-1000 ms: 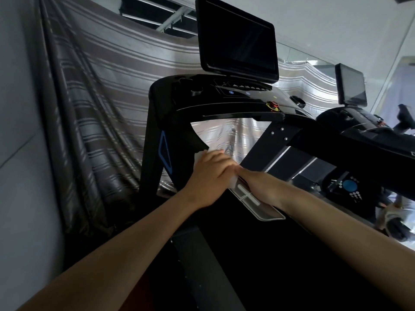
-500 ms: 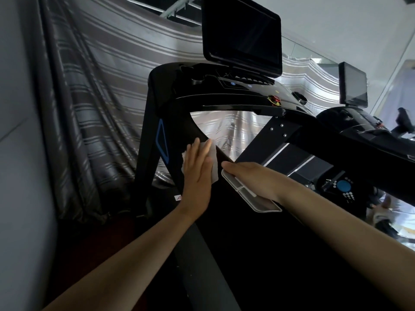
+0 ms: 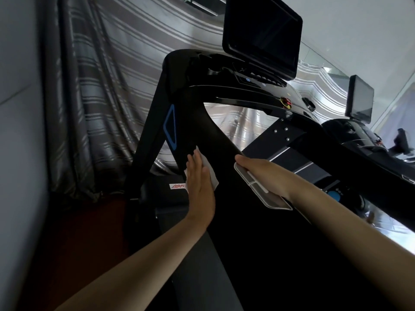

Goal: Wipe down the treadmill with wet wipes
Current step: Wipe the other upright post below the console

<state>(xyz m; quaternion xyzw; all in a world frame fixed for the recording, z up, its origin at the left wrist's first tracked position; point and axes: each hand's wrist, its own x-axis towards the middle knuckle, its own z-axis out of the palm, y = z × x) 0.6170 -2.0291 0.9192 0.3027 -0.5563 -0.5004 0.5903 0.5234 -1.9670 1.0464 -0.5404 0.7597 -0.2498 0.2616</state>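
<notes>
A black treadmill (image 3: 193,113) fills the middle of the view, its dark screen (image 3: 262,34) at the top. My left hand (image 3: 199,187) lies flat with straight fingers on the outer side of the left handrail, pressing a white wet wipe (image 3: 211,173) against it. The wipe shows past my fingers on the right. My right hand (image 3: 262,173) rests on top of the same handrail, over the grey grip pad (image 3: 267,196). Its fingers curve over the pad's far end.
A striped grey curtain (image 3: 101,90) hangs behind and left of the machine. A plain wall (image 3: 18,131) stands close on the left. A second treadmill with its own screen (image 3: 359,97) is at the right. The red floor (image 3: 85,232) shows below left.
My left hand has turned flat and slid with the wipe from the top of the handrail down its outer side. The right hand has stayed on the grip pad.
</notes>
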